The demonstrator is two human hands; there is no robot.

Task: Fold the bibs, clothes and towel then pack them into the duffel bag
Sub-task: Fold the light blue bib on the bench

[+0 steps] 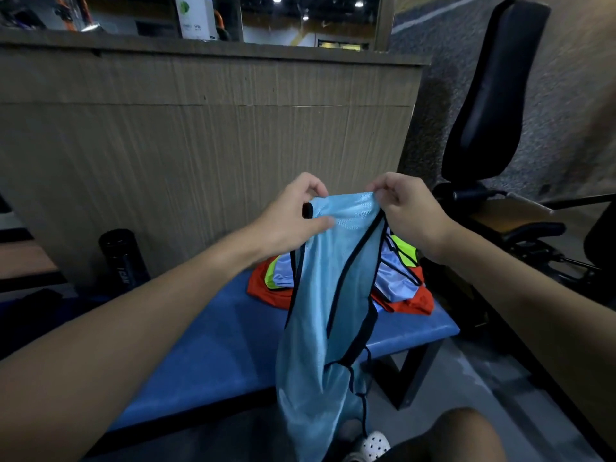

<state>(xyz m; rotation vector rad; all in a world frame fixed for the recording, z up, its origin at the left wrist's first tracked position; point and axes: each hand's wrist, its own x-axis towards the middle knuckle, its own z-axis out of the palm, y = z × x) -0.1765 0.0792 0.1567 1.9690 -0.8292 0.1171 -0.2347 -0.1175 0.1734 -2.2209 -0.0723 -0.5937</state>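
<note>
- Blue bib [320,295] hangs over the table [206,328], its top edge pinched by left hand [293,211] and right hand [403,208].
- Bib pile [396,281] lies on the table at 1 o'clock.

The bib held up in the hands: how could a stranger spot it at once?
Find the blue bench. Above it, the left hand and right hand pinch the top edge of a light blue bib with black trim that hangs down past the seat. Unlike the heaped pile of bibs behind it, this one is lifted clear.
</note>
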